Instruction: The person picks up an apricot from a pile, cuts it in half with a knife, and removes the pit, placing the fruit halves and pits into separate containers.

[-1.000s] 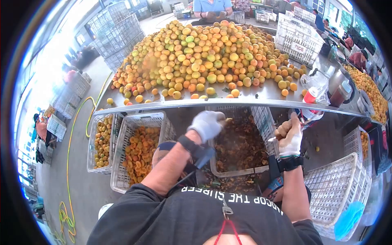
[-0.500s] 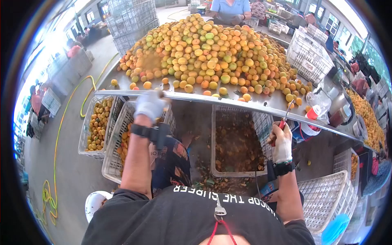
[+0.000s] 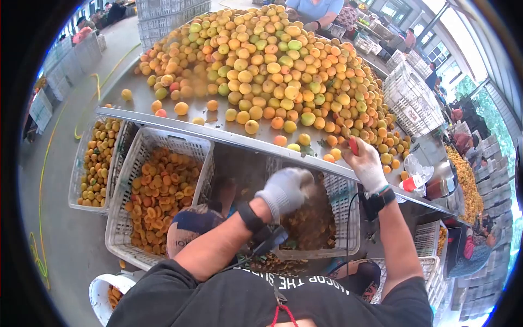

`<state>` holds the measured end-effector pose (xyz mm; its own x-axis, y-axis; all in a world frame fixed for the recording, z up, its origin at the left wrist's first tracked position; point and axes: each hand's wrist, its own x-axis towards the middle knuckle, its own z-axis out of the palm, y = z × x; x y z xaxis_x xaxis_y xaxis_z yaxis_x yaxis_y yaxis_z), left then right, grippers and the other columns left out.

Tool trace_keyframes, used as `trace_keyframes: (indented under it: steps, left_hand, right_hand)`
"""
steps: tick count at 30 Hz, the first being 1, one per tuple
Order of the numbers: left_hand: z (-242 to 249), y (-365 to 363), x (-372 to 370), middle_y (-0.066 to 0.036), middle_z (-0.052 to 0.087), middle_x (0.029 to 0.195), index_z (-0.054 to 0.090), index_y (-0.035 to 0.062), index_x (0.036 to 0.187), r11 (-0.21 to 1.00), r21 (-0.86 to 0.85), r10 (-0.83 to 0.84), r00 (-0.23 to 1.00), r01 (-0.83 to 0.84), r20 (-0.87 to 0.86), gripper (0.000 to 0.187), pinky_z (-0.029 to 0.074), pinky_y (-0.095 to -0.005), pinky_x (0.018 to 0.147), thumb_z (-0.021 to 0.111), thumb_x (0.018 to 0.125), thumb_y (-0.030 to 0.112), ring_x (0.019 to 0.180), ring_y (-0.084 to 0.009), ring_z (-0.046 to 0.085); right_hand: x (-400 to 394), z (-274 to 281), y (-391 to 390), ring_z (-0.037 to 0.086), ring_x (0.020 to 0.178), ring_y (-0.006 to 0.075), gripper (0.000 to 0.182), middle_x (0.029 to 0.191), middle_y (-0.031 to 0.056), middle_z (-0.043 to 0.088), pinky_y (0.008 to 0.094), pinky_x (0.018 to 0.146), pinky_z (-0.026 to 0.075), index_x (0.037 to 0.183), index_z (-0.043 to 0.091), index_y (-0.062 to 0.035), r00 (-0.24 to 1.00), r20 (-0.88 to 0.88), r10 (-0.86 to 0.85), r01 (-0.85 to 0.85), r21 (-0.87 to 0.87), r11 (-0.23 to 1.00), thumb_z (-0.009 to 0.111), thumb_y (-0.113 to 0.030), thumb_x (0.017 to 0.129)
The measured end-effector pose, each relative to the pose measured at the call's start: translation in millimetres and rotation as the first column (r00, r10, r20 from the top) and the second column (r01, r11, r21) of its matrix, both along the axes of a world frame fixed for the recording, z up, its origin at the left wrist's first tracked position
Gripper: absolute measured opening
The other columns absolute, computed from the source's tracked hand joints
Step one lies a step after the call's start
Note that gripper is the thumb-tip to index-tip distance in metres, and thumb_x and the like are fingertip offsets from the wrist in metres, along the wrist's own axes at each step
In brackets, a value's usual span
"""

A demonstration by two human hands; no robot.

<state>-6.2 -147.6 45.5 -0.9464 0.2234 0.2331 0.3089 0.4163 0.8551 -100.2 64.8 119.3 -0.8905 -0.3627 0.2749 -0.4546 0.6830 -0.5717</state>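
My left hand [image 3: 284,191], in a pale knitted glove, is over the waste crate [image 3: 348,218], which holds brown scraps and leaves. Its fingertips are smeared by motion, so I cannot tell whether they hold anything. My right hand [image 3: 367,168], in a white glove, grips a red-handled knife [image 3: 353,146] at the table's front edge. The knife's tip end overlaps the heap of apricots [image 3: 261,71] on the metal table [image 3: 150,111]. To the left, a white crate [image 3: 122,188] holds halved apricots [image 3: 163,191].
Another crate [image 3: 74,185] at far left holds whole apricots. A white bucket [image 3: 98,294] with some fruit stands at lower left. A red-capped bottle [image 3: 411,183] and a plastic bag lie at the table's right end. Across the heap, a person in a blue shirt [image 3: 318,8] works.
My left hand has moved right and down, from the table edge near the left crate to over the waste crate. My right hand with the knife has risen towards the heap. The view has shifted.
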Motion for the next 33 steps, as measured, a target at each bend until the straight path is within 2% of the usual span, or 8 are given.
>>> trace_keyframes:
  steps: [7,14,18,22,26,30,32,33]
  left_hand:
    - [7.6,-23.7,10.0,-0.018,0.066,0.095,0.064,0.0034,0.101,0.976,-0.130,-0.158,0.979,0.174,0.130,0.026,0.049,-0.0460,0.080,0.063,0.088,0.026,0.092,-0.0376,0.062]
    - [10.4,-32.1,14.0,-0.018,0.066,0.096,0.064,0.0036,0.102,0.984,-0.027,-0.170,0.972,0.177,0.162,0.027,0.049,-0.0456,0.081,0.062,0.089,0.027,0.093,-0.0380,0.062]
    - [11.4,-30.7,16.1,-0.018,0.066,0.097,0.064,0.0035,0.103,0.986,-0.037,-0.158,0.976,0.165,0.148,0.028,0.049,-0.0457,0.082,0.061,0.089,0.028,0.094,-0.0378,0.062]
    - [9.6,-28.9,15.1,-0.018,0.066,0.096,0.064,0.0030,0.103,0.984,-0.055,-0.159,0.975,0.169,0.153,0.028,0.049,-0.0452,0.081,0.062,0.089,0.027,0.093,-0.0375,0.062]
    - [15.4,-26.0,11.3,-0.018,0.067,0.096,0.065,0.0013,0.103,0.998,0.026,-0.067,0.981,0.063,0.183,0.025,0.052,-0.0393,0.079,0.066,0.087,0.021,0.092,-0.0344,0.065]
    - [21.8,-21.9,4.3,-0.011,0.065,0.094,0.061,0.0013,0.116,0.936,0.310,0.104,0.971,-0.168,0.215,0.032,0.051,-0.0323,0.080,0.068,0.087,0.012,0.090,-0.0195,0.064]
    - [24.2,-19.5,1.5,-0.007,0.061,0.109,0.051,0.0011,0.131,0.753,0.621,0.065,0.963,-0.219,0.261,0.045,0.050,-0.0314,0.086,0.065,0.089,0.010,0.097,-0.0171,0.061]
    - [27.8,-19.8,-1.0,-0.008,0.055,0.123,0.041,0.0007,0.140,0.557,0.805,-0.154,0.927,-0.206,0.343,0.056,0.047,-0.0316,0.094,0.064,0.090,0.009,0.108,-0.0181,0.058]
  right_hand:
    - [-91.6,-18.8,-46.8,0.061,0.101,0.0353,0.042,0.111,0.0192,0.062,0.0411,0.087,0.048,0.119,0.059,-0.0033,0.980,-0.062,0.190,-0.164,0.294,0.942,0.063,-0.018,0.079]
    - [-143.2,-59.0,-63.1,0.060,0.103,0.0364,0.047,0.111,0.0215,0.062,0.0393,0.090,0.048,0.123,0.058,-0.0028,0.958,-0.032,0.284,-0.250,0.383,0.889,0.063,-0.017,0.078]
    - [-135.5,-63.2,-80.0,0.063,0.099,0.0361,0.046,0.106,0.0205,0.065,0.0413,0.085,0.051,0.113,0.062,-0.0067,0.972,0.232,-0.042,-0.099,0.563,0.821,0.068,-0.028,0.073]
    - [-128.1,-66.7,-76.7,0.065,0.087,0.0383,0.039,0.087,0.0241,0.067,0.0428,0.081,0.051,0.101,0.063,-0.0039,1.000,0.001,-0.009,0.007,0.596,0.803,0.068,-0.031,0.072]
    - [-118.7,-47.6,-59.1,0.067,0.084,0.0330,0.043,0.087,0.0209,0.067,0.0393,0.078,0.051,0.096,0.063,0.0003,0.984,0.155,-0.086,-0.023,0.592,0.806,0.071,-0.035,0.074]
    - [-70.6,4.8,-48.4,0.057,0.076,0.0090,0.037,0.088,0.0013,0.064,0.0266,0.067,0.048,0.115,0.064,0.0014,0.883,0.461,-0.093,0.153,-0.094,0.984,0.068,-0.018,0.084]
    - [-32.4,39.1,-47.1,0.059,0.082,0.0090,0.038,0.093,0.0041,0.066,0.0262,0.073,0.050,0.116,0.064,-0.0006,0.858,0.513,-0.025,0.137,-0.182,0.974,0.070,-0.016,0.082]
    - [-9.1,50.4,-51.3,0.060,0.085,0.0096,0.039,0.096,0.0047,0.067,0.0264,0.076,0.050,0.118,0.063,-0.0012,0.891,0.453,0.021,0.090,-0.222,0.971,0.070,-0.013,0.081]
